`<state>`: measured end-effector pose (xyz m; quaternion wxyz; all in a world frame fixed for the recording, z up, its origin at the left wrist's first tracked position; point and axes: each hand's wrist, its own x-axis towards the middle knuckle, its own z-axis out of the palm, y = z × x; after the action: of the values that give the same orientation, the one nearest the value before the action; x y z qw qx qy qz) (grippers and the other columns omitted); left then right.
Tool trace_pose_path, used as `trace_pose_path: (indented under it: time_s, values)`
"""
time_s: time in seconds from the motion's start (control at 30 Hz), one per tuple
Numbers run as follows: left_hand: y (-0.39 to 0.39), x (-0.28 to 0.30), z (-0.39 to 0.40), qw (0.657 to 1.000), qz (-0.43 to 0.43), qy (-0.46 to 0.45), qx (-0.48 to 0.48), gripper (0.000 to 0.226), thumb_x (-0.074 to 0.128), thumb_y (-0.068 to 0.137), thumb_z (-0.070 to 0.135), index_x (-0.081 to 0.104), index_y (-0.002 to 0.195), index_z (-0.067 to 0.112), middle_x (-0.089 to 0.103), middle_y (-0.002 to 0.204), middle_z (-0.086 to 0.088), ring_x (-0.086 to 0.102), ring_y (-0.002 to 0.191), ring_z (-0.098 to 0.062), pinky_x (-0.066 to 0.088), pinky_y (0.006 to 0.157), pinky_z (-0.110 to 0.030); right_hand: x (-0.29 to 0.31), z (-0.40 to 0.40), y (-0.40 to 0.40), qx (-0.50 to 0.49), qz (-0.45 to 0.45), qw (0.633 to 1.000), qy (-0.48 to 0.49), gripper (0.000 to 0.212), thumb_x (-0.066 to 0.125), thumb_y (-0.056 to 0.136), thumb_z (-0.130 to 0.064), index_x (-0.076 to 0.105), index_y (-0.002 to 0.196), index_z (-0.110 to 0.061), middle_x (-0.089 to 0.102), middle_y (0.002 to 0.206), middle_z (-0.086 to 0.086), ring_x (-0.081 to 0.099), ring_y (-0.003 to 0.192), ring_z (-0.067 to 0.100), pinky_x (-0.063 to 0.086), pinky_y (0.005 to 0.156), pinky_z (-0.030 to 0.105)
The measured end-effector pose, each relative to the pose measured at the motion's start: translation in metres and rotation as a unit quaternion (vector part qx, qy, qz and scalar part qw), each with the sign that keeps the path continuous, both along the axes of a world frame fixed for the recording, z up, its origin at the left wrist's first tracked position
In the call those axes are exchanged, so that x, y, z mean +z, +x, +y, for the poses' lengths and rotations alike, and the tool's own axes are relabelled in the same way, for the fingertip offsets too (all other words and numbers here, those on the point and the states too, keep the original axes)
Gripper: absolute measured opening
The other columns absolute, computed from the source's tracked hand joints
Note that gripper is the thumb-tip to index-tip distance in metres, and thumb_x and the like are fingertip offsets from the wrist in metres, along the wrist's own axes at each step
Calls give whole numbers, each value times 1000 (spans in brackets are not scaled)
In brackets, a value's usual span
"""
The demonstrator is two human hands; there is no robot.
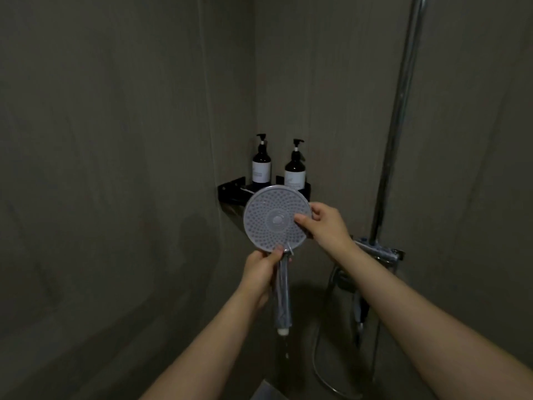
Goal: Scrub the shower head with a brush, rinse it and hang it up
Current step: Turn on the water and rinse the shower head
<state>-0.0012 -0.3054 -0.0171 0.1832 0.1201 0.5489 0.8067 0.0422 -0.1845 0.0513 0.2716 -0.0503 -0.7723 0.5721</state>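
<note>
A round grey shower head [274, 219] with a dotted nozzle face is held upright in front of me, face toward the camera. My left hand [261, 272] grips the top of its handle, just below the disc. My right hand [321, 223] pinches the disc's right edge, thumb on the nozzle face and fingers behind. Water drips from the handle's lower end [282, 330]. No brush is in view.
A black corner shelf [230, 192] behind the head carries two dark pump bottles [261, 166] [295, 170]. A chrome riser pipe [401, 111] runs up the right wall from the mixer valve [380, 252]. The hose [323, 342] loops down at lower right.
</note>
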Motion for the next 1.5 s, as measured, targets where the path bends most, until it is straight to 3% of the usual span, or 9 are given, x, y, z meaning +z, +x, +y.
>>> trace_pose_path:
  time_s: [0.13, 0.33, 0.6, 0.7, 0.83, 1.0, 1.13, 1.37, 1.5]
  values:
    - [13, -29, 28, 999, -36, -14, 6, 13, 52, 91, 4, 62, 98, 2, 67, 88, -11, 62, 78, -22, 50, 85, -37, -29, 32, 20, -2, -44, 999, -1, 8, 57, 90, -13, 58, 88, -21, 66, 89, 0, 65, 80, 13, 56, 66, 21]
    - [26, -85, 73, 995, -90, -53, -2, 12, 54, 91, 10, 63, 96, 3, 67, 83, -8, 62, 74, -20, 50, 70, -30, -80, 105, 56, -122, -100, 986, -45, 21, 51, 94, -12, 56, 73, -14, 57, 64, 6, 52, 41, 5, 42, 41, 14]
    - [27, -156, 121, 993, -111, -30, -29, 11, 53, 91, 8, 63, 95, 7, 69, 98, -10, 64, 93, -27, 50, 89, -39, -179, 151, 66, -176, -206, 962, -40, 32, 54, 93, -18, 55, 62, -13, 55, 50, 2, 50, 45, 15, 44, 45, 23]
    - [8, -188, 139, 995, -98, -19, -25, 22, 51, 92, 6, 59, 110, -2, 65, 104, -16, 61, 99, -31, 46, 99, -43, -222, 165, 52, -263, -208, 942, 9, 39, 62, 89, -21, 48, 53, -15, 54, 40, -3, 52, 46, 17, 45, 55, 25]
    - [-16, -239, 159, 995, -91, 27, -21, 14, 51, 93, 9, 60, 101, 2, 65, 89, -10, 62, 80, -21, 51, 77, -32, -269, 178, 31, -313, -199, 927, 57, 33, 66, 84, -33, 46, 63, -16, 61, 71, 9, 59, 71, 25, 38, 56, 26]
    - [-35, -303, 176, 994, -84, 66, -28, 16, 50, 93, 11, 58, 103, 1, 66, 83, -9, 67, 65, -17, 54, 56, -27, -312, 172, 5, -220, -112, 966, 79, 11, 57, 91, -25, 57, 84, -17, 56, 69, -7, 53, 59, 0, 38, 49, 11]
    - [-46, -345, 184, 993, -42, 106, -17, 10, 49, 93, 8, 59, 90, 5, 68, 70, -2, 67, 59, -10, 55, 53, -19, -337, 175, -15, -169, -13, 985, -36, 20, 49, 95, -22, 56, 77, -17, 61, 66, 8, 59, 40, 2, 48, 44, 16]
    - [-58, -395, 192, 992, 22, 128, 3, 12, 48, 93, 7, 58, 87, 10, 66, 76, -4, 66, 57, -10, 56, 59, -22, -347, 175, -11, -134, 20, 991, -10, 27, 42, 98, -28, 53, 77, -13, 59, 65, 7, 55, 48, 14, 45, 46, 20]
    - [-56, -415, 195, 994, 21, 104, 15, 10, 49, 93, 8, 59, 93, 6, 66, 70, -2, 64, 51, -5, 53, 50, -15, -348, 171, -10, -143, 27, 989, -23, 27, 44, 97, -29, 53, 78, -12, 57, 65, 6, 51, 48, 14, 40, 43, 19]
